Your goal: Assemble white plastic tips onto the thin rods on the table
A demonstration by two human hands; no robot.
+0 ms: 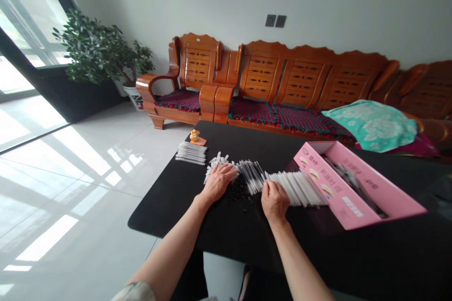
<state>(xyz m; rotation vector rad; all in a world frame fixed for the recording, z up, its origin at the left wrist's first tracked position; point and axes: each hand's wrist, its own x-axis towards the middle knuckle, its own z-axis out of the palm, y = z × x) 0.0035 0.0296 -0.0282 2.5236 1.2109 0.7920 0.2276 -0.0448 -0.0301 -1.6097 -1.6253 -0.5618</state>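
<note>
Many blurred white sticks (296, 189) under left hand (216, 184), fingers (226, 171) spread; right hand's (275, 200) grip hidden.

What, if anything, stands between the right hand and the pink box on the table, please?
A fanned row of white sticks lies there, running from under the right hand to the pink box's side.

I watch from head-worn camera: faces forward and down from person's head, close over left hand (216, 183) and right hand (275, 201), black bench (219, 230) below, wooden sofa (303, 75) farther off.
</note>
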